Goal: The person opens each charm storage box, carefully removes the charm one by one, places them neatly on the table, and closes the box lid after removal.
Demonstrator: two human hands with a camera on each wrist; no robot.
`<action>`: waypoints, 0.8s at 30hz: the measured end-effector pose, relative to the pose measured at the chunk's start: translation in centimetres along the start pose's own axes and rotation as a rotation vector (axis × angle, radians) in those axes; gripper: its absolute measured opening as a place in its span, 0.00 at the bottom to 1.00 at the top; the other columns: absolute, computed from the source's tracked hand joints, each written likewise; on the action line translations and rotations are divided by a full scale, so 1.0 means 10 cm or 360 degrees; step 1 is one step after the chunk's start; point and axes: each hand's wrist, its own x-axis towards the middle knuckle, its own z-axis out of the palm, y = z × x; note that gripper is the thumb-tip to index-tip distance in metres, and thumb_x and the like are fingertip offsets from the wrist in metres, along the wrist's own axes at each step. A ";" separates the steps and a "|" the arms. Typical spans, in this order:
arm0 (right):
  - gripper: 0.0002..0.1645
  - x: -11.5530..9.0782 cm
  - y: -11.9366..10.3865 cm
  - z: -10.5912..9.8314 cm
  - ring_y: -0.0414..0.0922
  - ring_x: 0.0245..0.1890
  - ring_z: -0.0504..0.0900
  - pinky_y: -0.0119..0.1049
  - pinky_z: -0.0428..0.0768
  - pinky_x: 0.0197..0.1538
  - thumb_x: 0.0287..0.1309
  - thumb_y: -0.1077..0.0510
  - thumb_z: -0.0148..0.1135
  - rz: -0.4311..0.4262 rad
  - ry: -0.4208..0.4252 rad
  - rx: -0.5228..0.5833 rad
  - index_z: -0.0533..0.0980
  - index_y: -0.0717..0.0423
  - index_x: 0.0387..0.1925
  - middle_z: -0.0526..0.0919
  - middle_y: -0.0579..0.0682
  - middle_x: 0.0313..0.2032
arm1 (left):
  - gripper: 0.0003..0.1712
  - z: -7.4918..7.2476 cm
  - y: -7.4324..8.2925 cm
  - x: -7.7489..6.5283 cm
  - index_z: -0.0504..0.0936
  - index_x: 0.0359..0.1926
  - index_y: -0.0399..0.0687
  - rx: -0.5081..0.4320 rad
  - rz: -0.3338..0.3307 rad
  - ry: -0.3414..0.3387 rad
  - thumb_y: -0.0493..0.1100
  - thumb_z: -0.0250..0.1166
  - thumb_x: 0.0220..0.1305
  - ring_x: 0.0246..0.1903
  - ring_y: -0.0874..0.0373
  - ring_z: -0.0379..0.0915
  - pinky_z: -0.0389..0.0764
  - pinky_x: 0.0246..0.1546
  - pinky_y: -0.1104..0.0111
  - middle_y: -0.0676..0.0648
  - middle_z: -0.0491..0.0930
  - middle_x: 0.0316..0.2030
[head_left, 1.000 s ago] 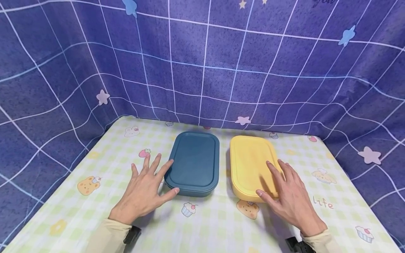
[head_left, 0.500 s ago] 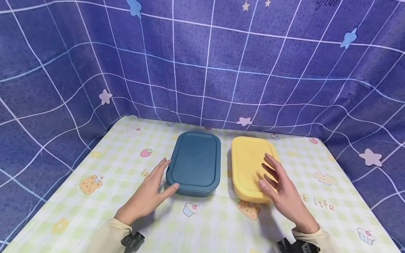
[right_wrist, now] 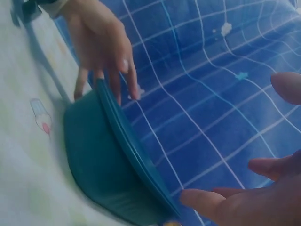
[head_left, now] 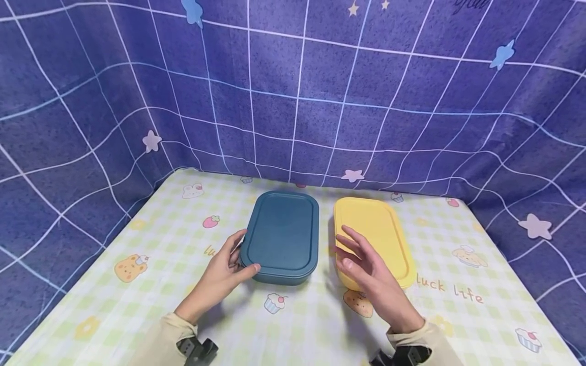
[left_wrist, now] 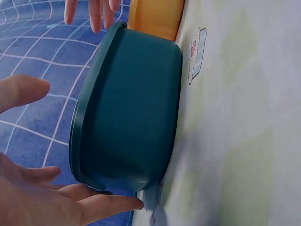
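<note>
A dark blue lidded lunch box (head_left: 281, 231) lies flat on the table, left of a yellow lidded lunch box (head_left: 380, 223). My left hand (head_left: 220, 269) is at the blue box's left side, its fingers along the side wall and its thumb raised off the near left lid corner. The left wrist view shows these fingertips right at the wall of the blue box (left_wrist: 127, 108). Over the yellow box's near left part hovers my right hand (head_left: 373, 277), fingers spread and loosely bent, holding nothing. In the right wrist view its fingertips reach towards the blue box's lid edge (right_wrist: 136, 160).
A checked tablecloth (head_left: 293, 335) with printed cupcakes, bears and strawberries covers the table. Behind and on both sides stands a blue grid-patterned curtain (head_left: 274, 117). A narrow gap separates the two boxes.
My right hand has moved left, from the yellow box's right side to its near left part. My left hand's fingers have turned and curled in along the blue box's side. Neither box has moved.
</note>
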 end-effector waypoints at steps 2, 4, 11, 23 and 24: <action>0.37 0.02 0.00 0.06 0.52 0.76 0.63 0.26 0.75 0.68 0.73 0.59 0.52 0.0053 0.0013 -0.0017 0.53 0.47 0.78 0.57 0.60 0.76 | 0.51 0.00 0.00 0.01 0.47 0.79 0.45 -0.0017 -0.0006 0.0013 0.40 0.69 0.64 0.75 0.42 0.58 0.70 0.72 0.49 0.33 0.56 0.77; 0.38 0.05 0.01 0.13 0.57 0.77 0.59 0.30 0.74 0.71 0.72 0.57 0.55 0.0101 0.0039 -0.0061 0.53 0.45 0.78 0.57 0.57 0.77 | 0.52 0.01 0.00 0.01 0.48 0.79 0.45 0.0034 -0.0012 0.0037 0.39 0.69 0.63 0.74 0.41 0.59 0.69 0.72 0.49 0.32 0.57 0.76; 0.46 0.21 0.17 0.35 0.58 0.80 0.48 0.55 0.53 0.82 0.66 0.58 0.63 0.0229 0.0081 -0.0147 0.51 0.41 0.78 0.46 0.55 0.81 | 0.54 0.01 0.01 0.05 0.51 0.78 0.43 0.0246 -0.0015 0.0087 0.40 0.72 0.57 0.71 0.39 0.65 0.71 0.71 0.49 0.29 0.61 0.73; 0.53 0.41 0.43 0.51 0.68 0.76 0.55 0.59 0.65 0.76 0.61 0.52 0.69 0.0370 0.0131 -0.0229 0.49 0.42 0.80 0.45 0.60 0.80 | 0.63 0.02 -0.03 0.09 0.52 0.78 0.42 0.0255 0.0006 0.0029 0.39 0.80 0.46 0.63 0.41 0.76 0.83 0.58 0.66 0.31 0.67 0.71; 0.53 0.41 0.44 0.52 0.69 0.75 0.56 0.59 0.66 0.76 0.61 0.52 0.69 0.0365 0.0134 -0.0242 0.49 0.42 0.80 0.45 0.60 0.80 | 0.63 0.02 -0.03 0.10 0.51 0.78 0.42 0.0235 0.0006 0.0020 0.38 0.80 0.46 0.64 0.40 0.75 0.83 0.59 0.64 0.31 0.65 0.72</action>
